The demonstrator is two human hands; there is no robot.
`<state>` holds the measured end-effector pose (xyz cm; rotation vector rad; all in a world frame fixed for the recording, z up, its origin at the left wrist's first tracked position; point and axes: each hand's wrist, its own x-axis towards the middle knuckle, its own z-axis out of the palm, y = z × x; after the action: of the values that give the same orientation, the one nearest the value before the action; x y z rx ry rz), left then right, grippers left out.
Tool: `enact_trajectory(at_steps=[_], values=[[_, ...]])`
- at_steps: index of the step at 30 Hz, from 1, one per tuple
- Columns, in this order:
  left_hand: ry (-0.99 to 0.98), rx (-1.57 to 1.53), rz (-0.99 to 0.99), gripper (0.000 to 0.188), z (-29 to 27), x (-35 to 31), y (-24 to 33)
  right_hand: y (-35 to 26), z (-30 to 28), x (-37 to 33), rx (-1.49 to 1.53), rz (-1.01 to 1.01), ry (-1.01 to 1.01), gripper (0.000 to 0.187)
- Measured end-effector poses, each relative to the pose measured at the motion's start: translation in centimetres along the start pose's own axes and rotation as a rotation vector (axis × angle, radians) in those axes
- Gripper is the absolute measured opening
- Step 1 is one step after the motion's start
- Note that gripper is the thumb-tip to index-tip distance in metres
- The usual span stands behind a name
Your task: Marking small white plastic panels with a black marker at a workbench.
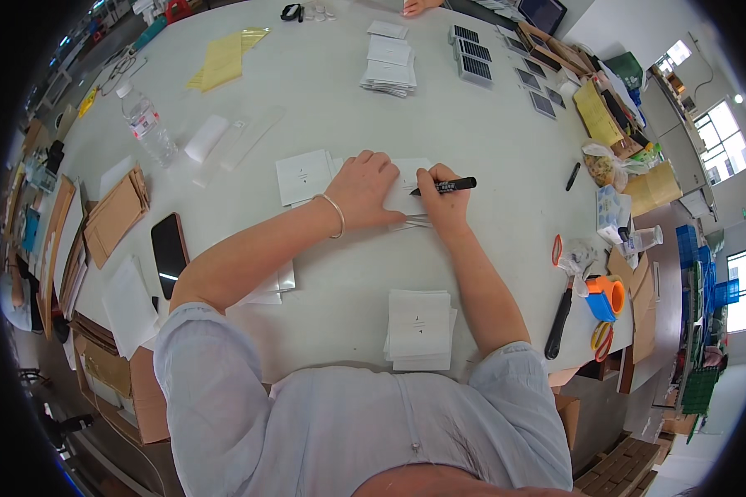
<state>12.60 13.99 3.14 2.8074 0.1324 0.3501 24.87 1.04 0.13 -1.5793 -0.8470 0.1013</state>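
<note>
We have the black marker (pixel 454 185) at the white cards (pixel 412 168) mid-table (pixel 323 108), its tip touching or just above the top one; our right hand (pixel 444 203) is closed round the barrel, while our left hand (pixel 364 186) lies spread over the cards' left side, pinching one or not, we cannot tell. If that left hand eased, we judge the loose cards could slip and skew a stroke, and a stray sweep leftward might scatter the neighbouring pile (pixel 304 176).

Nothing legible tbh: tiny dark print on the near card stack (pixel 420 340), pale lettering on the black marker (pixel 456 185), blurry label (pixel 145 124) on the left-side bottle (pixel 161 147).
</note>
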Motion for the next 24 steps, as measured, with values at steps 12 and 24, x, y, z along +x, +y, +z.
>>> enact_trajectory(at_steps=[12,24], values=[[0.04,-0.066,0.036,0.062,-0.3,-0.5,-0.4,-1.0,-0.6,0.2,0.299,0.121,0.141,0.028],[-0.132,0.03,-0.362,0.066,-5.2,-6.2,-10.5,-0.6,-0.3,1.2,0.156,0.119,0.003,0.026]])
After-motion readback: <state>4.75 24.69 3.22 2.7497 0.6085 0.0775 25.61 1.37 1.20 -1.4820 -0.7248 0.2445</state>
